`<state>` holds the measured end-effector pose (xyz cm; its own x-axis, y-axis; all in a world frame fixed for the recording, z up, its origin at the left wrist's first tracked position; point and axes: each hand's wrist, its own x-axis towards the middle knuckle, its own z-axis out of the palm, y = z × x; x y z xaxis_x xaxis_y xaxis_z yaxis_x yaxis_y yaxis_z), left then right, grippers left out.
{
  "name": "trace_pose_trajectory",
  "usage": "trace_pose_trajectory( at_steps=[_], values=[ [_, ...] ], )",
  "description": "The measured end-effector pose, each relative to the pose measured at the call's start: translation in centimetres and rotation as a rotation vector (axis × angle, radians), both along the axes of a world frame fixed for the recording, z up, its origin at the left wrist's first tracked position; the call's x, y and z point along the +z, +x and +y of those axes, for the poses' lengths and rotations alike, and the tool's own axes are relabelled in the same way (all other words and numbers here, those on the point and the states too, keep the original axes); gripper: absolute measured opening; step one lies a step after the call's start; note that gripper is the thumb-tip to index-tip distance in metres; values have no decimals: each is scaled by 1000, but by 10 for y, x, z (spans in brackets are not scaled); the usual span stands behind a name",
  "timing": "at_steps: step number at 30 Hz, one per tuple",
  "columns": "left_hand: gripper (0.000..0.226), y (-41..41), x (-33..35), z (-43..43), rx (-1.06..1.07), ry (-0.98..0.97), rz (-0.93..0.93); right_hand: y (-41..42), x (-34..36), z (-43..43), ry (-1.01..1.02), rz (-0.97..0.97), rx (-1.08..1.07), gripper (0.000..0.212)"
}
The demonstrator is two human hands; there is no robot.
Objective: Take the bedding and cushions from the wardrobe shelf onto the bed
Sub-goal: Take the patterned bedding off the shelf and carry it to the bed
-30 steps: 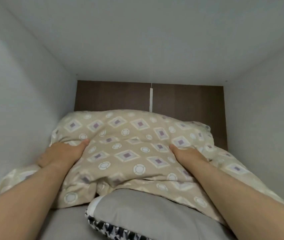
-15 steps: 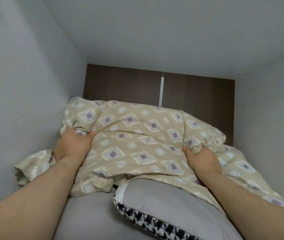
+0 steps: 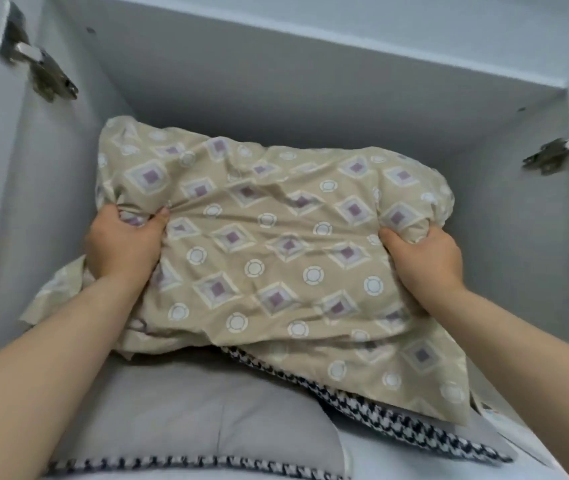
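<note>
The left hand (image 3: 122, 242) and right hand (image 3: 425, 258) are clamping on the beige patterned bedding (image 3: 276, 237), well apart, with the fingers bunching fabric at its 9 o'clock and 3 o'clock edges. The bedding is sitting inside the wardrobe shelf (image 3: 51, 202), resting on the grey cushions (image 3: 189, 410) with houndstooth trim at 6 o'clock. A door hinge (image 3: 44, 71) is showing at 10 o'clock. Judged step: extracting the first bundle. The next move is calling for a level pull toward 6 o'clock, without dragging the cushions along.
</note>
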<state>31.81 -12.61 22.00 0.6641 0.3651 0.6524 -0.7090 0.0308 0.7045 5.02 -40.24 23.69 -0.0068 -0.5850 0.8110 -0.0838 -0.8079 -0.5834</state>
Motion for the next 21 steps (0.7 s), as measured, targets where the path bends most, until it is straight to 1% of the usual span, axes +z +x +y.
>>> trace_pose_trajectory(
  at_steps=[3, 6, 9, 13, 16, 21],
  values=[
    [55, -55, -9, 28, 1, -2, -31, -56, -16, 28, 18, -16, 28, 39],
    [53, -106, -29, 54, 16, 19, -35, -105, -41, 53, 55, -6, 35, 44],
    [52, -154, -59, 75, 1, 41, -7, -153, -73, 78, 86, 23, 35, 51],
    [48, -209, -116, 105, -35, 67, 36, -216, -123, 110, 122, 63, 36, 47],
    [45, -239, -158, 124, -63, 94, 70, -252, -160, 134, 143, 106, 17, 50],
    [44, -271, -203, 145, -130, 142, 99, -300, -200, 175, 212, 176, -10, 45]
  ],
)
